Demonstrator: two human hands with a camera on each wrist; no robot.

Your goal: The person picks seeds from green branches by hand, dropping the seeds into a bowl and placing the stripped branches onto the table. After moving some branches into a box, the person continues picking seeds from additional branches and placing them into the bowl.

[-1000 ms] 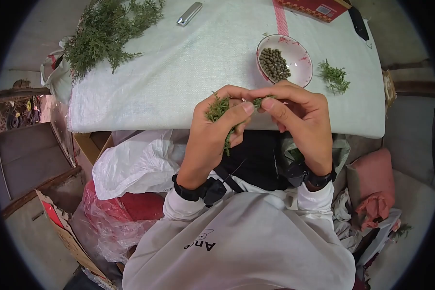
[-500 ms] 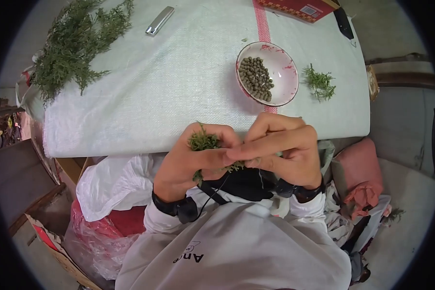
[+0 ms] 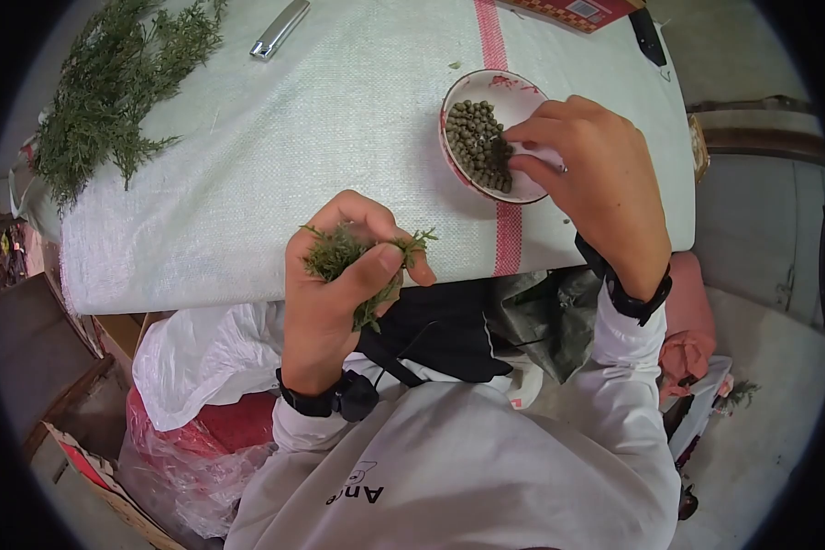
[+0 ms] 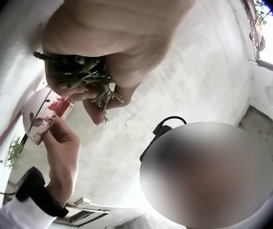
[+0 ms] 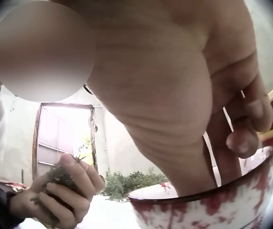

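Note:
My left hand (image 3: 339, 298) holds a bunch of green scale-leaved sprigs (image 3: 332, 255) in curled fingers near the table's front edge; one tip sticks out between thumb and forefinger. My right hand (image 3: 605, 160) reaches over the rim of a white bowl (image 3: 520, 92) with red marks. Its thumb and forefinger point down at the small round brownish-green pellets (image 3: 472, 137) in the bowl's left part. In the right wrist view the bowl's wall (image 5: 212, 207) hides these fingertips, and I cannot tell whether they pinch anything.
A white woven sheet (image 3: 247, 183) with a pink stripe covers the table. Leafy branches (image 3: 110, 101) lie at the back left, near a silver nail clipper (image 3: 280, 29). At the back right are a red box (image 3: 582, 11) and a black object (image 3: 649, 38). Another small sprig (image 4: 15, 151) lies beyond the bowl.
My right hand has left the sprigs at my left hand and moved up and right into the bowl. The left hand keeps the bunch. The head view has shifted.

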